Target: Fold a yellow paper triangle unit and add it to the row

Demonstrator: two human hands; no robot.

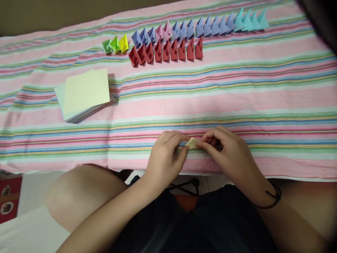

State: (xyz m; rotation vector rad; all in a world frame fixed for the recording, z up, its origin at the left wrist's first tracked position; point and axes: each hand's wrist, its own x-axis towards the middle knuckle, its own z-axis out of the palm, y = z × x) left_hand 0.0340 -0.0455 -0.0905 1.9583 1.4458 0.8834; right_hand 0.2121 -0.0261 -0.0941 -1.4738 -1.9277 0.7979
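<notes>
A small folded piece of pale yellow paper is held between my two hands, just above the striped cloth near its front edge. My left hand pinches its left corner between thumb and forefinger. On the opposite side, my right hand grips the right corner with thumb and fingertips, the other fingers curled. The fingertips cover parts of the paper, so its full shape is hidden. To the left lies a stack of paper sheets, a pale yellow sheet on top and slightly turned.
Folded red paper pieces stand in a row at the back. Behind them runs a longer row of blue, pink and turquoise folded pieces. Green and yellow folded pieces sit at its left end. A striped tablecloth covers the table.
</notes>
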